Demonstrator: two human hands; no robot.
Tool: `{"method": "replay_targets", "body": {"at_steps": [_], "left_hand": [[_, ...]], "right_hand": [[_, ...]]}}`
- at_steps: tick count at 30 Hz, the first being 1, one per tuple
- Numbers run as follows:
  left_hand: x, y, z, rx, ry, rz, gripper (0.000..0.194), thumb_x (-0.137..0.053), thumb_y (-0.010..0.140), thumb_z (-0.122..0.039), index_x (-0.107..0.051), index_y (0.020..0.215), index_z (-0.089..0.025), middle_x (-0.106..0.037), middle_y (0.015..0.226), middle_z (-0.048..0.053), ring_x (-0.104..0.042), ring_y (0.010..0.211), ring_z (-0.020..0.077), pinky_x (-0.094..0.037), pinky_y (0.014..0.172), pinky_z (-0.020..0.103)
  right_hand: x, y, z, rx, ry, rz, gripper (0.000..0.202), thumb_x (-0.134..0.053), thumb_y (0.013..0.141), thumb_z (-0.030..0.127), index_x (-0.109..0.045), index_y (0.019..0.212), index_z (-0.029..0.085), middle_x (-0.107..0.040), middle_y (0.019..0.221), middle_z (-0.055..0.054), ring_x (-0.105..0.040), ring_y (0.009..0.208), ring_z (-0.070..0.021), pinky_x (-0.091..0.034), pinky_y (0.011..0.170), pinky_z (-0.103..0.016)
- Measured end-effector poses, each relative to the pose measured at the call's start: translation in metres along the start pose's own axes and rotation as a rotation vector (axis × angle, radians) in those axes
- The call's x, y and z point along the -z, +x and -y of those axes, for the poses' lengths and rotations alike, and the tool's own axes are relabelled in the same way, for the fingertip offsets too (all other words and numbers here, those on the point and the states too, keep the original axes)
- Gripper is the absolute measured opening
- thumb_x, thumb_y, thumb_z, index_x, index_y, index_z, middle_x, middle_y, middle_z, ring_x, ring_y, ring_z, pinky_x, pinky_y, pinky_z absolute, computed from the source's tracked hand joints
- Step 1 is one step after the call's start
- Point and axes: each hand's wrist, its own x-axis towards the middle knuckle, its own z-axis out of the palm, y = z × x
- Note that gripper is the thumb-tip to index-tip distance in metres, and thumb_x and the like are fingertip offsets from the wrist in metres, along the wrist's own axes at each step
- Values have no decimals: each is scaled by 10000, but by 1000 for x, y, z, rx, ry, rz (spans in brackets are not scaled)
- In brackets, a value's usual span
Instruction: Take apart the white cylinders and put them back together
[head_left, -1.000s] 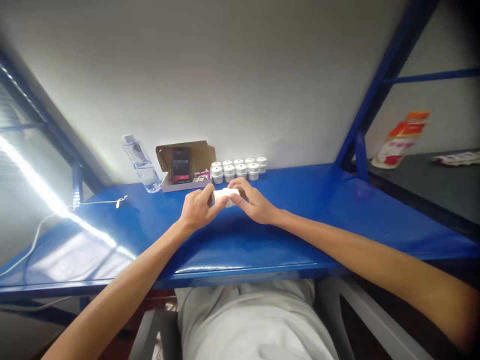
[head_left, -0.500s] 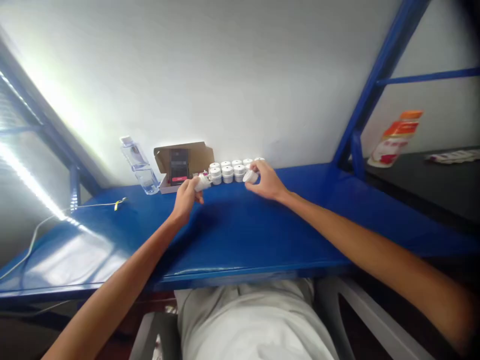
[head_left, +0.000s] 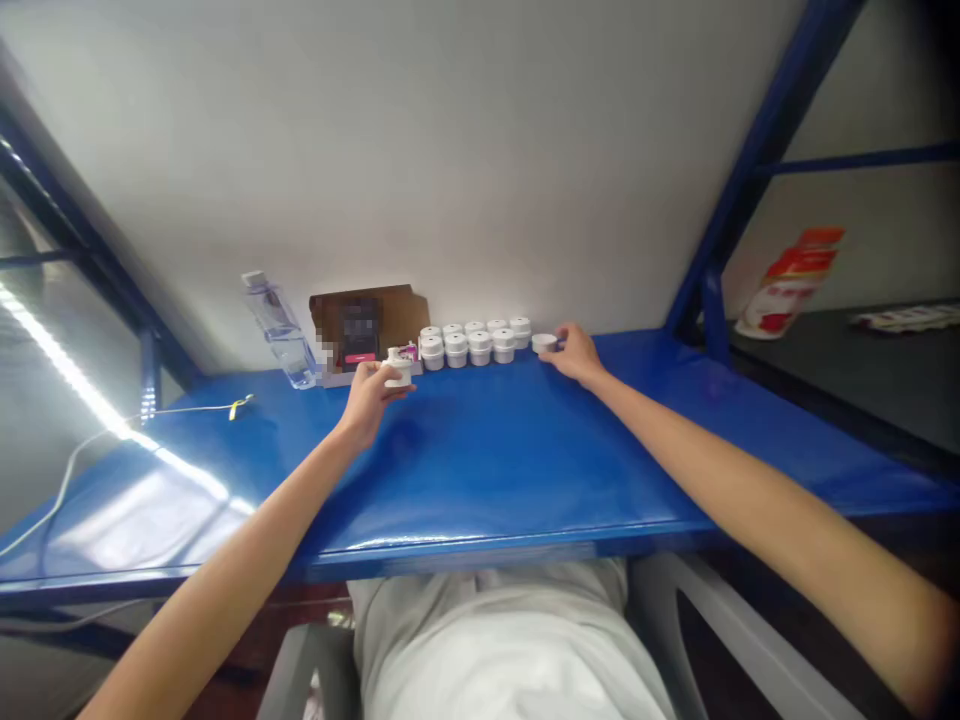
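My left hand (head_left: 366, 396) is closed on a white plastic fitting (head_left: 397, 372), a round body with a narrower top, held just above the table in front of the cardboard box. My right hand (head_left: 577, 353) pinches a shallow white plastic cap (head_left: 544, 343) with thumb and fingers at the right end of the row, low at the tabletop. Between the two hands, several white round capped units (head_left: 479, 348) stand in two rows against the wall, each with a small dark hole on top.
An open cardboard box (head_left: 405, 312) with a dark packet (head_left: 360, 330) inside stands at the back left, beside a clear water bottle (head_left: 281, 335). A white cable (head_left: 191, 410) lies on the blue table (head_left: 465, 470). An orange-capped bottle (head_left: 787, 285) stands on the dark surface at right.
My right hand has moved right with the white cap, from in front of the rows to their right end, and lowered it to the table. My left hand has turned its fitting more upright.
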Motion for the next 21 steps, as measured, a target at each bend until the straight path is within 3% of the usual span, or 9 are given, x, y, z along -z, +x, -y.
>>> {"method": "replay_targets", "body": {"at_steps": [3,8,10,14,21], "left_hand": [[-1,-2,-1,20,28,-3,322,-688,703,-245,-445,910,-202,-684,889,24,-723,763,200,-512,801,351],[-1,0,1,22,69,-10,333,-698,683,-254,-458,907,-196,-684,883,27,-705,758,186,-500,767,327],[0,2,3,3,83,-14,324,-697,657,-236,-476,890,-190,-669,872,23,-689,775,178,-505,765,322],[5,8,7,-56,124,-36,334,-715,612,-201,-489,859,-196,-632,839,3,-653,795,174,-519,756,321],[12,17,18,-86,209,-61,415,-770,616,-217,-472,903,-200,-620,880,-8,-650,806,156,-518,777,312]], "right_hand": [[2,0,6,5,-22,-45,373,-741,647,332,-571,949,196,-661,982,-75,-611,864,-224,-499,807,-332],[7,-4,15,0,-57,79,113,-703,675,292,-655,712,196,-694,729,-28,-651,744,-224,-505,742,-319],[6,-6,15,-10,-59,98,118,-706,666,280,-708,749,195,-729,771,-31,-679,785,-238,-519,769,-328],[4,-6,11,5,-57,129,312,-695,694,283,-776,982,197,-777,1008,-70,-707,966,-271,-529,903,-370],[3,-6,14,-42,-187,216,508,-645,785,359,-701,1274,230,-697,1303,-107,-619,1226,-342,-435,1068,-511]]}}
